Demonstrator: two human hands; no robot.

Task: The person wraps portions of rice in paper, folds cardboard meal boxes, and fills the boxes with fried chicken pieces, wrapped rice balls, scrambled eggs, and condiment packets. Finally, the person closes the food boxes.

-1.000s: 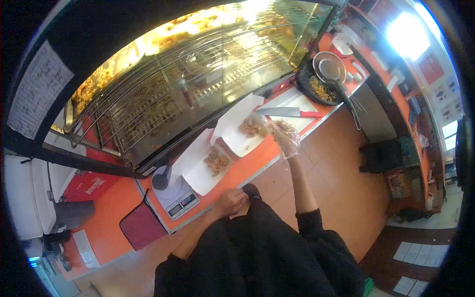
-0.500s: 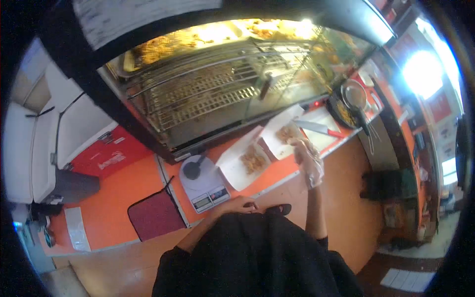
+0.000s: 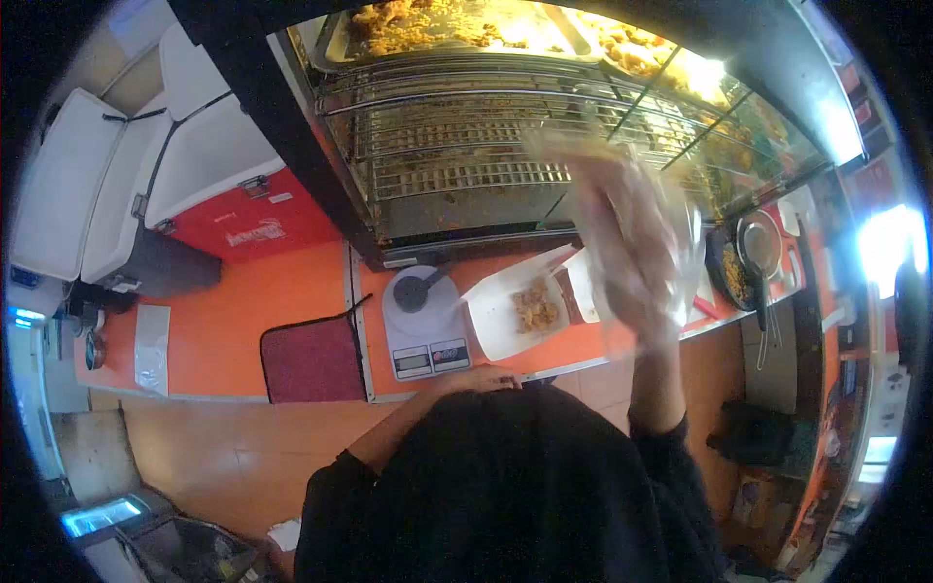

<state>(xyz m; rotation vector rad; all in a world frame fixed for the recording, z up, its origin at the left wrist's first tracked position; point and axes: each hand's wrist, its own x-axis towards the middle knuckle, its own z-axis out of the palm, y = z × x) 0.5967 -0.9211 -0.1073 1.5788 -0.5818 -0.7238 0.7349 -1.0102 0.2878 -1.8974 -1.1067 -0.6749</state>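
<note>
My right hand [image 3: 627, 228], in a clear plastic glove, is raised in front of the warming cabinet's wire racks [image 3: 466, 146]. Motion smears its fingers, so I cannot tell whether they hold anything. Below and to its left, an open white box [image 3: 496, 309] holds pieces of fried food [image 3: 535, 308]. A second white box [image 3: 581, 287] is mostly hidden behind the gloved hand. Low against my dark clothing, my left hand [image 3: 491, 377] rests by the counter edge, its visible fingers stretched out and nothing seen in them. Just beyond it stands a white kitchen scale [image 3: 425, 330].
Trays of fried food [image 3: 457, 29] sit high in the lit cabinet. A dark pan [image 3: 731, 272] with a strainer [image 3: 760, 241] stands to the right. On the left are a maroon pad [image 3: 313, 360] and an open red cool box [image 3: 253, 219]. The counter's metal edge [image 3: 233, 396] runs before me.
My gloved right hand has risen from the second box to the front of the cabinet. The view has shifted, while my left hand stays low by my body.
</note>
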